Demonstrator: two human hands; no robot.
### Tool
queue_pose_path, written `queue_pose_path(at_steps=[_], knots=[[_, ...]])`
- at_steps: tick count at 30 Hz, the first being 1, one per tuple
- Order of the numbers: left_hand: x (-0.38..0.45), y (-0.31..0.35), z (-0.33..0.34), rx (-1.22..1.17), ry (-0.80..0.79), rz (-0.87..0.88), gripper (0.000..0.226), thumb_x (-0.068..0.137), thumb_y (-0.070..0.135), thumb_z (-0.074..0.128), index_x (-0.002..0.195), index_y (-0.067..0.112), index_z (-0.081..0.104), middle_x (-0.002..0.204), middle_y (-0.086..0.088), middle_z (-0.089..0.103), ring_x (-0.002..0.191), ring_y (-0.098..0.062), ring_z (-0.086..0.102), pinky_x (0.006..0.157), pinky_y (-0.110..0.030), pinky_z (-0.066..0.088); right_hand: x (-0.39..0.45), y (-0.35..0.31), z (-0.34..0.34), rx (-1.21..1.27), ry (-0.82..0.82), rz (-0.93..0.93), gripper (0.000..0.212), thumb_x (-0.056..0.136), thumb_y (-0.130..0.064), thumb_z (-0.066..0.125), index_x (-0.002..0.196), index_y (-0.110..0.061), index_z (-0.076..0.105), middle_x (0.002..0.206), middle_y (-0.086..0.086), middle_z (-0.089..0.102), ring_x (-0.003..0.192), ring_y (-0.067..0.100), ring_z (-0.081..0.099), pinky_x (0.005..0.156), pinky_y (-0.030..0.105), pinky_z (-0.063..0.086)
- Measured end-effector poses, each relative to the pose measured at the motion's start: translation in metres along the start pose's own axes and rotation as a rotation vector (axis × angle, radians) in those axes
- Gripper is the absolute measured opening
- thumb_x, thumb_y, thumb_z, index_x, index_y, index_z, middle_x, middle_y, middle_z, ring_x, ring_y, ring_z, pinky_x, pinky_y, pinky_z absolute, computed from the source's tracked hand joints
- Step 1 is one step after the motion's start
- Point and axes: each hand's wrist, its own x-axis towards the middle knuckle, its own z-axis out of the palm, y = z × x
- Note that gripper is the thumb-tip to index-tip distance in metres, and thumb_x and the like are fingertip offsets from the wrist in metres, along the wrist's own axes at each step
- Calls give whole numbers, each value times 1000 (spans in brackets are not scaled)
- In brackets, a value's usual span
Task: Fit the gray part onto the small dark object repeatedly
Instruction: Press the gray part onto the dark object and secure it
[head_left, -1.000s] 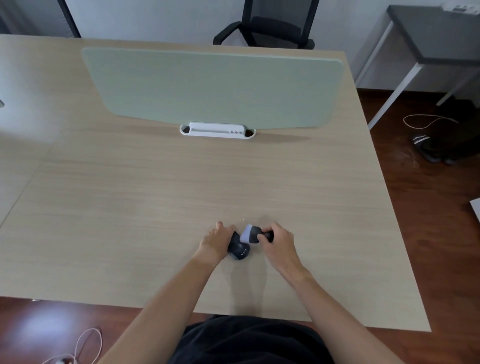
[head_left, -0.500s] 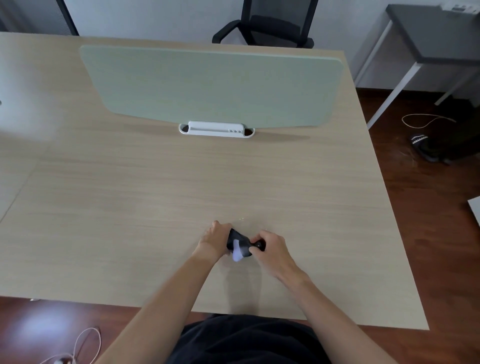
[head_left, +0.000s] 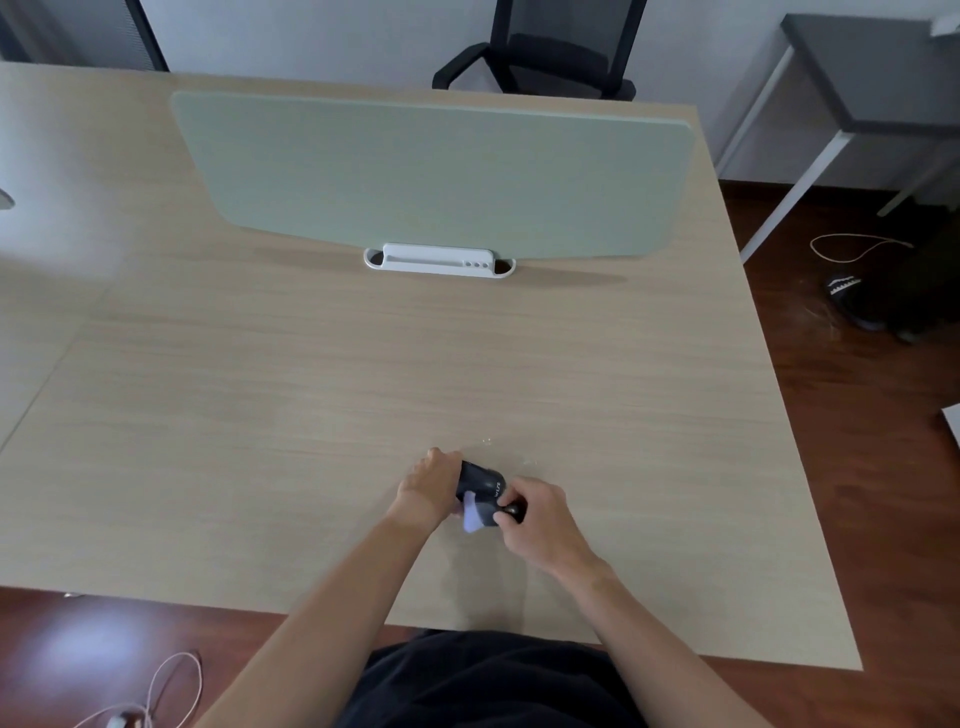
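A small dark object (head_left: 480, 483) with white lettering is held just above the near part of the wooden table (head_left: 311, 405). My left hand (head_left: 428, 488) grips its left side. A pale gray part (head_left: 471, 517) shows at its lower edge, pressed against it. My right hand (head_left: 540, 519) pinches a dark rounded end (head_left: 514, 512) at the object's right side, next to the gray part. Whether the gray part is fully seated I cannot tell; fingers hide the joint.
A pale green divider panel (head_left: 431, 176) stands in a white base (head_left: 439, 258) across the table's middle. A black office chair (head_left: 545, 52) sits beyond the far edge. A grey side table (head_left: 872, 73), a slipper (head_left: 852, 301) and cables lie on the floor at right.
The gray part was at the object's upper right a second ago; it has swung down to its lower edge. Both hands moved closer together and the object turned.
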Motion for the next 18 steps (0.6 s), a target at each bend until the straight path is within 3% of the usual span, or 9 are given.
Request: queue_pose_path(at_steps=[5,9,14,18], knots=[[0,-2,3,9,4,-2,58,76,22,80,124,9,50,123,-12,51,112,-31,57,88,-37,49,7,11,-10,7,124,101,19,80,0,57,76,-18,55,80,-2,58,76,17,56,63,27,45],[-1,-1,3,17,11,-5,59,76,23,80,124,9,49,123,-12,50,113,-31,57,88,-37,48,5,10,-24,152,263,172,12,80,-1,59,74,-12,58,73,-1,59,65,11,52,57,19,41],[-2,0,4,-37,39,20,46,82,9,67,125,14,50,119,-13,45,100,-33,60,81,-38,51,8,-11,-12,246,66,134,11,78,-3,64,70,-9,59,63,-2,54,51,4,43,49,15,36],[-3,-1,7,38,65,65,61,86,-3,56,138,24,38,122,-14,39,105,-35,56,82,-37,48,10,0,-16,187,196,230,9,83,-4,60,77,-9,60,73,0,59,66,14,53,54,16,38]])
